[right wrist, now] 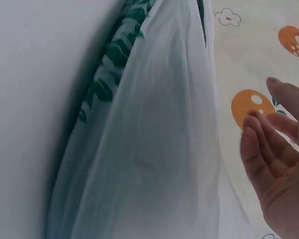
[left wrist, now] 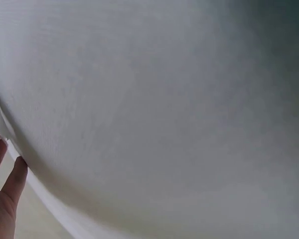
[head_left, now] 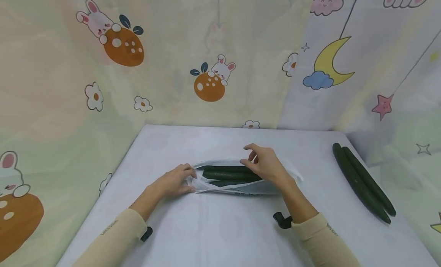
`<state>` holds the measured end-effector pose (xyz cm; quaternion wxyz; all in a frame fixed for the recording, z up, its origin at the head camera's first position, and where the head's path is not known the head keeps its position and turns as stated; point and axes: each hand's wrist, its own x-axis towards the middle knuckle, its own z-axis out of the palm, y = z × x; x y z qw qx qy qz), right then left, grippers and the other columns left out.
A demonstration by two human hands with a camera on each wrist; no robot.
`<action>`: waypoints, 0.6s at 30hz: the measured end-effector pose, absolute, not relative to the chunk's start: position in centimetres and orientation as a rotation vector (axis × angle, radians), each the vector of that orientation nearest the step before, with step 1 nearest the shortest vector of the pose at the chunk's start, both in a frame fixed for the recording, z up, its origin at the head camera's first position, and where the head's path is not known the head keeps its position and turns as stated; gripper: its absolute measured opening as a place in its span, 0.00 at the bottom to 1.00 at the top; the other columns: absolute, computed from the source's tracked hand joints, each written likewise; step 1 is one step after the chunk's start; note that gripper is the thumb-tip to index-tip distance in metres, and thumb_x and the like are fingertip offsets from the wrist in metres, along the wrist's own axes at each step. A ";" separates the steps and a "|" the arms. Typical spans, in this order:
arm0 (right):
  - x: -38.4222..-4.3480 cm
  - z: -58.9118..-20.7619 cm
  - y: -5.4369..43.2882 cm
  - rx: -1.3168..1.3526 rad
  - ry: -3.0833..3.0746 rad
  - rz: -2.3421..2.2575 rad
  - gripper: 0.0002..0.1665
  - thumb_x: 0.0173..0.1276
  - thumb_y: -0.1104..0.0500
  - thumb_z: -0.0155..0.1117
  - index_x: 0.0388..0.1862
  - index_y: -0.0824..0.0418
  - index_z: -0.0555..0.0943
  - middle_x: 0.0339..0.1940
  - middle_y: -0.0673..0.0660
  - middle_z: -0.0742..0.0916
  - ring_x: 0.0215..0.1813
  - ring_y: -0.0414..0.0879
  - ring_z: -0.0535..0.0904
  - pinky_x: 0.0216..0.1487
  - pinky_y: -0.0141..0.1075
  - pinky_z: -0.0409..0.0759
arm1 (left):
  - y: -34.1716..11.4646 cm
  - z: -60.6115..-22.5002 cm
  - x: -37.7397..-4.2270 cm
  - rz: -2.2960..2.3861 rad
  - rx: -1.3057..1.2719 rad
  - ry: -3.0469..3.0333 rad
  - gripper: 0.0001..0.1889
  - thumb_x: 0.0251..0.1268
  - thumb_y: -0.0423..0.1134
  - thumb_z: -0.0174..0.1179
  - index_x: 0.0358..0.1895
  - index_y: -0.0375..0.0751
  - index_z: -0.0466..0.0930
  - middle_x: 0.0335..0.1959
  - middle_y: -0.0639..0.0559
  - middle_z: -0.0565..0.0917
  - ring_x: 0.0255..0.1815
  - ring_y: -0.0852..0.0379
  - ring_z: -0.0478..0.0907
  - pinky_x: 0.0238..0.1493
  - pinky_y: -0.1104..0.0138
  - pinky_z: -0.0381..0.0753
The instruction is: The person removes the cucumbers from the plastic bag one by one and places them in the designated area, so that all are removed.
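Observation:
A thin white plastic bag (head_left: 253, 188) lies across the middle of the table, its long mouth parted. Dark green cucumbers (head_left: 231, 175) show inside it; the bag covers their lower parts. At the bag's left end, my left hand (head_left: 177, 179) holds the edge, thumb on the near side and fingers on the far side. In the left wrist view, that thumb and the fingers (left wrist: 19, 172) meet the white film. Over the bag's right half hovers my right hand (head_left: 267, 161), fingers loosely bent and nothing in them. Green leaf prints (right wrist: 117, 52) mark the bag in the right wrist view.
Two long cucumbers (head_left: 363, 182) lie side by side near the right edge of the white table (head_left: 213, 228). Behind stands a cloth backdrop (head_left: 172, 37) with cartoon rabbits, flowers and a moon. A black device (head_left: 283, 220) sits at the right wrist.

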<state>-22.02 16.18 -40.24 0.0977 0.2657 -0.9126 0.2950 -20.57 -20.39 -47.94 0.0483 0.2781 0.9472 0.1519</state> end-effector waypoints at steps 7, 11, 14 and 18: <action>-21.9 -41.6 16.2 0.870 -2.854 0.859 0.19 0.69 0.54 0.73 0.53 0.63 0.83 0.35 0.52 0.90 0.35 0.42 0.84 0.40 0.40 0.84 | -19.8 -48.4 -20.7 0.423 0.917 2.858 0.22 0.65 0.55 0.70 0.57 0.51 0.79 0.59 0.55 0.76 0.63 0.53 0.73 0.60 0.56 0.79; -22.1 -42.3 16.0 0.956 -2.880 0.882 0.18 0.70 0.54 0.72 0.52 0.62 0.83 0.42 0.53 0.91 0.43 0.46 0.87 0.46 0.43 0.85 | -19.9 -48.3 -20.3 0.403 0.892 2.866 0.24 0.65 0.55 0.70 0.58 0.50 0.77 0.58 0.56 0.75 0.61 0.55 0.73 0.59 0.57 0.78; -22.4 -42.5 15.5 0.981 -2.869 0.880 0.18 0.69 0.53 0.73 0.53 0.60 0.85 0.47 0.53 0.90 0.50 0.49 0.86 0.53 0.46 0.83 | -20.2 -48.0 -20.2 0.393 0.882 2.888 0.25 0.65 0.56 0.70 0.59 0.50 0.77 0.58 0.57 0.75 0.61 0.56 0.72 0.59 0.57 0.78; -22.7 -42.6 15.0 0.984 -2.878 0.814 0.20 0.67 0.51 0.75 0.54 0.58 0.86 0.52 0.52 0.89 0.57 0.51 0.84 0.60 0.49 0.80 | -20.3 -48.0 -20.1 0.409 0.883 2.901 0.25 0.65 0.56 0.70 0.59 0.50 0.77 0.58 0.57 0.75 0.62 0.56 0.72 0.59 0.56 0.78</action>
